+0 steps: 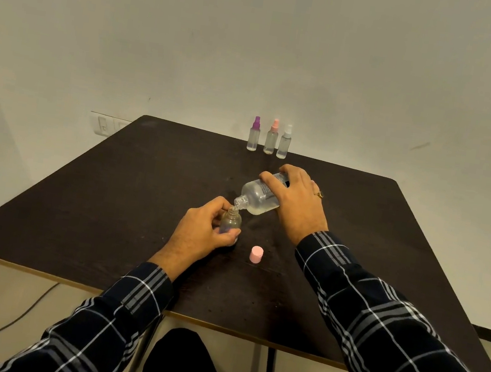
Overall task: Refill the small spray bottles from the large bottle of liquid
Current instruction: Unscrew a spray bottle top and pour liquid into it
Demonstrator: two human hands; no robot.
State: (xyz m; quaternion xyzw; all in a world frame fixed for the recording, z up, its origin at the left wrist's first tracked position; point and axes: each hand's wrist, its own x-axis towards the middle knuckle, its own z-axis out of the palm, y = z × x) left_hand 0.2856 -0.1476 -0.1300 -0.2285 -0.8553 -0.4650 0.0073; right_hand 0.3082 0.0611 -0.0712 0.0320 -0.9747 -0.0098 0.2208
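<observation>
Above small open bottle (231, 220), tilted clear large bottle (258, 196), low liquid

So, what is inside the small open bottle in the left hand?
A thin stream from the tilted large bottle enters the neck of the small bottle. The left hand covers its lower part, so the liquid level cannot be seen.

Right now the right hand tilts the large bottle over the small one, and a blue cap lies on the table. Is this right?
No: the head view shows the cap on the table is pink, not blue. The rest is correct.
</observation>
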